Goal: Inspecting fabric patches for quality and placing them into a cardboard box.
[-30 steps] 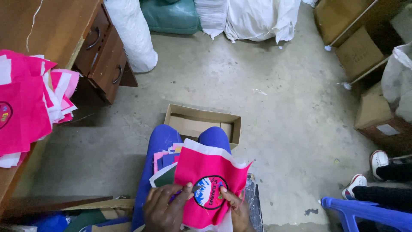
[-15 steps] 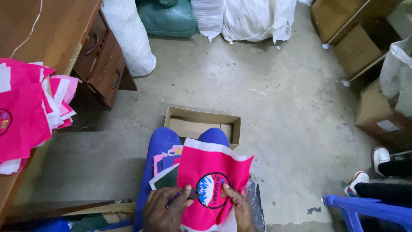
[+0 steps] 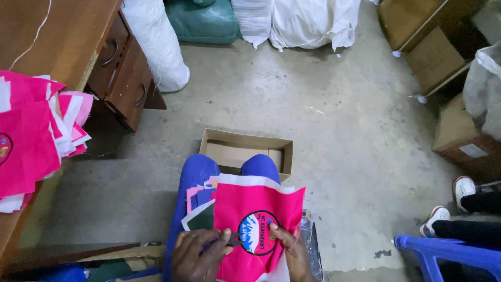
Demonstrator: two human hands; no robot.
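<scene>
Pink cloth piece (image 3: 255, 219) w/ round badge on lap, both hands on it.
L hand (image 3: 195, 256) fingers closed on small dark tool at badge edge; R hand (image 3: 292, 250) pinches cloth; cardboard box (image 3: 245, 151) just beyond knees.

Open cardboard box (image 3: 245, 151) on concrete floor (image 3: 323, 130), just beyond hands. Wooden surface (image 3: 52, 36) with drawers (image 3: 117, 68) far left of hands, pink cloth stack (image 3: 31, 136) on it. White sacks (image 3: 308, 21) far ahead. Blue plastic chair (image 3: 449, 250) right of hands, another person's white shoes (image 3: 449, 201) near it.
</scene>
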